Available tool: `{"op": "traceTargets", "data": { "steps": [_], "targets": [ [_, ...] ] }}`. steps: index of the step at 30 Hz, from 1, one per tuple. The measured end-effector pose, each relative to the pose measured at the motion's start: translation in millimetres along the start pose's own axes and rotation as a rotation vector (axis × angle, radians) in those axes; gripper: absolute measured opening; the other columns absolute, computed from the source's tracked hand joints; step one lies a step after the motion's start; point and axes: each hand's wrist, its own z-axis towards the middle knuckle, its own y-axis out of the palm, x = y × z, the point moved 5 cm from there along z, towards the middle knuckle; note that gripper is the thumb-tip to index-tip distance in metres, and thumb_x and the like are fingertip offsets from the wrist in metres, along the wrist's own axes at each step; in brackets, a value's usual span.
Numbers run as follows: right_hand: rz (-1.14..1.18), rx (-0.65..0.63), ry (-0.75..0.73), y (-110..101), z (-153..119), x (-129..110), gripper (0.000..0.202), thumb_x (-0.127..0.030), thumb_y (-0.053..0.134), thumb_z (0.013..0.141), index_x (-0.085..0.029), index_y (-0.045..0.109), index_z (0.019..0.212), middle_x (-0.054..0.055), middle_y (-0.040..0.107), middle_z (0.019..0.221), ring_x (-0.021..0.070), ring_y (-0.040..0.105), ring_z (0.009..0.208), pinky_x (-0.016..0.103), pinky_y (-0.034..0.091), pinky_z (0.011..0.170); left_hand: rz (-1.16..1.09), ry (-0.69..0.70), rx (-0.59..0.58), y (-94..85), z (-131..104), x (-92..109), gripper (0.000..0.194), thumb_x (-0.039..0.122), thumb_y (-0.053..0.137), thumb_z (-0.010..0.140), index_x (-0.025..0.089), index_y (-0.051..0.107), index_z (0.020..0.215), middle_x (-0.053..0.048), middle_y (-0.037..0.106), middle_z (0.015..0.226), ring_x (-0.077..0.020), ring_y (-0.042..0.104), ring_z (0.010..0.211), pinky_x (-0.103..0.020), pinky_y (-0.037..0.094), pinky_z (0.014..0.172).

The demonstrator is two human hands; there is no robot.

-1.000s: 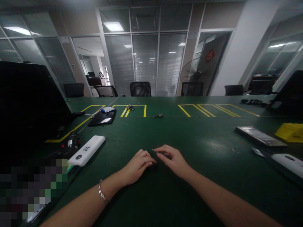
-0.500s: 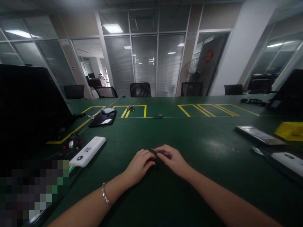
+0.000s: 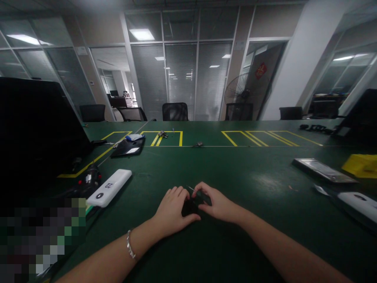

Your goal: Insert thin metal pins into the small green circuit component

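Note:
My right hand (image 3: 216, 202) is closed around a small tool with a thin silver shaft (image 3: 191, 188) and a dark body (image 3: 204, 197). It looks like a small screwdriver, though most of it is covered by the fingers. The shaft points up and left, toward the fingertips of my left hand (image 3: 173, 206). That left hand rests on the green table with its fingers bent and the thumb spread away from them. A very dark patch lies between its thumb and fingers; whether it is an object or shadow cannot be made out.
On the left are a white power bank (image 3: 113, 186) marked 22, a black device with red buttons (image 3: 90, 177) and a black folder (image 3: 129, 146). To the right lie a metal-topped box (image 3: 321, 169), a yellow object (image 3: 361, 165) and another white device (image 3: 357, 204). Small metal parts (image 3: 198, 144) lie farther back.
My left thumb has spread away from its fingers, widening the gap. The tool in my right hand shows more of its dark body, and my hands have shifted slightly.

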Motion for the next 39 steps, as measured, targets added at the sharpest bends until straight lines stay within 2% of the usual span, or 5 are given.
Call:
{"op": "traceTargets", "data": {
  "steps": [4, 10, 20, 27, 39],
  "targets": [
    [-0.024, 0.003, -0.007, 1, 0, -3, 0.031, -0.009, 0.063, 0.079, -0.023, 0.051, 0.104, 0.001, 0.063, 0.103, 0.0200, 0.060, 0.097, 0.035, 0.046, 0.085, -0.009, 0.010, -0.011, 0.0, -1, 1, 0.025, 0.036, 0.063, 0.079, 0.019, 0.056, 0.097, -0.008, 0.057, 0.100, -0.0269, 0.051, 0.090, -0.038, 0.041, 0.077],
    [-0.073, 0.063, -0.014, 3, -1, 0, 0.028, -0.013, 0.064, 0.079, -0.023, 0.052, 0.103, 0.001, 0.063, 0.099, 0.0199, 0.060, 0.093, 0.035, 0.047, 0.083, -0.118, 0.018, 0.018, 1.2, -2, -3, 0.026, 0.025, 0.066, 0.075, 0.020, 0.056, 0.099, -0.006, 0.058, 0.100, -0.0253, 0.053, 0.091, -0.037, 0.043, 0.078],
    [0.159, 0.256, -0.056, -1, -4, -4, 0.020, -0.015, 0.062, 0.082, -0.020, 0.053, 0.099, 0.003, 0.058, 0.100, 0.0207, 0.059, 0.098, 0.036, 0.048, 0.087, -0.709, -0.044, -0.010, 4.9, 3, -18, 0.035, 0.012, 0.065, 0.078, 0.021, 0.045, 0.106, -0.003, 0.068, 0.097, -0.0193, 0.063, 0.090, -0.033, 0.047, 0.082],
    [0.199, 0.158, -0.166, 11, -5, -12, 0.023, -0.011, 0.060, 0.083, -0.021, 0.052, 0.103, 0.003, 0.057, 0.103, 0.0193, 0.059, 0.098, 0.035, 0.047, 0.088, -0.713, -0.004, -0.049, 5.7, 2, -13, 0.036, 0.015, 0.065, 0.080, 0.022, 0.045, 0.110, -0.002, 0.069, 0.091, -0.0204, 0.066, 0.086, -0.034, 0.048, 0.079],
    [0.066, 0.202, -0.201, 12, -5, -11, 0.025, -0.009, 0.059, 0.082, -0.021, 0.052, 0.103, 0.003, 0.056, 0.101, 0.0178, 0.057, 0.091, 0.032, 0.047, 0.082, -0.767, 0.002, -0.080, 6.0, 1, -11, 0.037, 0.017, 0.067, 0.080, 0.021, 0.046, 0.111, -0.003, 0.068, 0.095, -0.0208, 0.065, 0.089, -0.035, 0.047, 0.082]
  ]
}}
